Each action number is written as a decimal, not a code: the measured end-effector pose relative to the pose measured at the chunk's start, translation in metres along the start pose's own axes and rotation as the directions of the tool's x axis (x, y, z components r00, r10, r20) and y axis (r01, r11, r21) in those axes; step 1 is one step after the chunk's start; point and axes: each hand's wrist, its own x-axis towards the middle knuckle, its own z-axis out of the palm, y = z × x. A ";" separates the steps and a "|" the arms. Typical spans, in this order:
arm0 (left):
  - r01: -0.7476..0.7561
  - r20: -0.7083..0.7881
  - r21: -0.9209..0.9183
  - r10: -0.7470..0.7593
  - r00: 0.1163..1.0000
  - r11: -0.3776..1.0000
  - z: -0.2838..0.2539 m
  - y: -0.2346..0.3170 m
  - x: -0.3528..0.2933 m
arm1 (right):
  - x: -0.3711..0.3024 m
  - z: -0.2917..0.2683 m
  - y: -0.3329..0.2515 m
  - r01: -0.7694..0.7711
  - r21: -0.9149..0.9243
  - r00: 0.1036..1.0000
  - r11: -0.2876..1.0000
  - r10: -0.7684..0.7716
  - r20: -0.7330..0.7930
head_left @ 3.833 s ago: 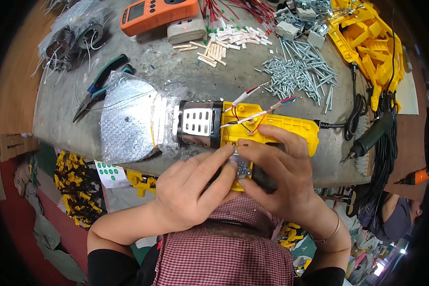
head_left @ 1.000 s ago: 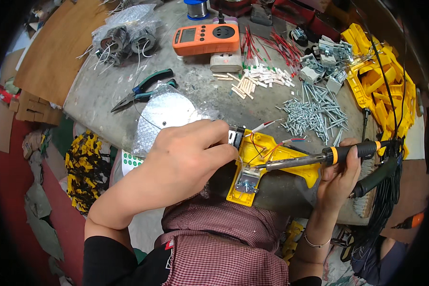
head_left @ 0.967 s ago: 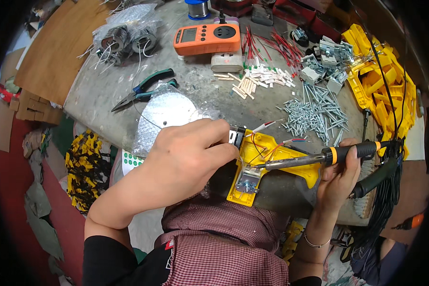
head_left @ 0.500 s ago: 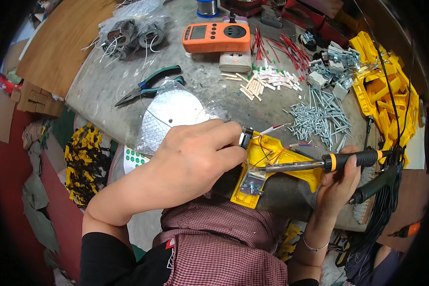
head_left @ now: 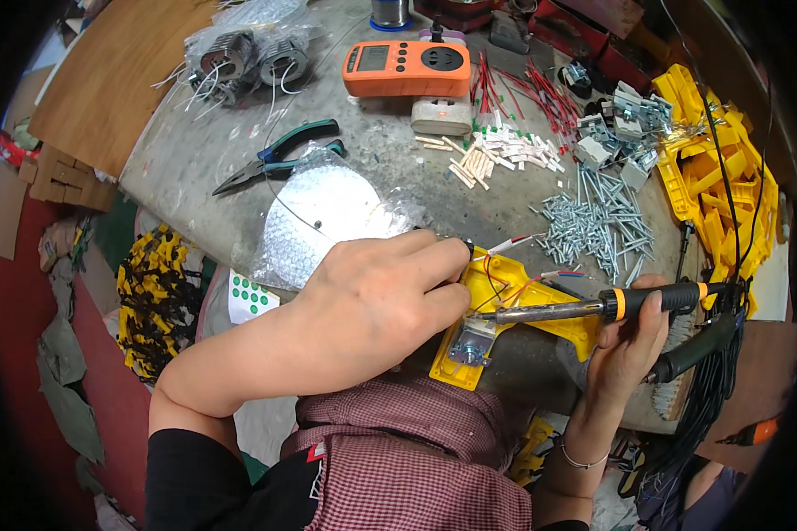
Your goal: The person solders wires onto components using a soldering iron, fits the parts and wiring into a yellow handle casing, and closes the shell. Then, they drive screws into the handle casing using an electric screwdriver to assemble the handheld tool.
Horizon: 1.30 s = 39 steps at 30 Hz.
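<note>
My right hand [head_left: 627, 350] grips a soldering iron [head_left: 653, 301] by its black and orange handle. The iron's metal shaft points left, its tip over a yellow plastic housing [head_left: 456, 372] at the table's near edge. Fixed in that housing is a small metal switch-like part [head_left: 471, 345], close to the tip. Thin wires [head_left: 553, 274], red, blue and white, stick out of the housing's far side. My left hand [head_left: 385, 296] is bent over the housing's left side, fingers pinched together. What lies between them is hidden; a dark bit shows by the fingertips.
Bubble-wrapped discs [head_left: 319, 208] and pliers [head_left: 279, 157] lie beyond my left hand. Farther off are an orange meter [head_left: 407, 68] and a solder spool [head_left: 390, 13]. Screws [head_left: 598, 221], white sleeves [head_left: 505, 150], metal parts [head_left: 624, 124] and yellow housings [head_left: 726, 177] are piled at right.
My left hand has shifted slightly right, covering more of the dark piece at its fingertips. The soldering iron stays almost where it was over the housing.
</note>
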 end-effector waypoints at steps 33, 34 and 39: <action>0.514 0.477 -0.635 -0.231 0.848 0.577 0.005 -0.032 0.037 | 0.001 0.005 -0.001 -0.046 -0.053 0.999 0.998 0.045 -0.025; 0.516 0.480 -0.636 -0.230 0.847 0.574 0.006 -0.027 0.035 | 0.001 0.004 0.000 -0.047 -0.051 0.999 0.998 0.046 -0.021; 0.426 0.351 -0.520 -0.269 0.897 0.741 0.009 -0.015 0.026 | 0.002 0.002 -0.001 -0.042 -0.023 0.999 0.999 0.042 -0.007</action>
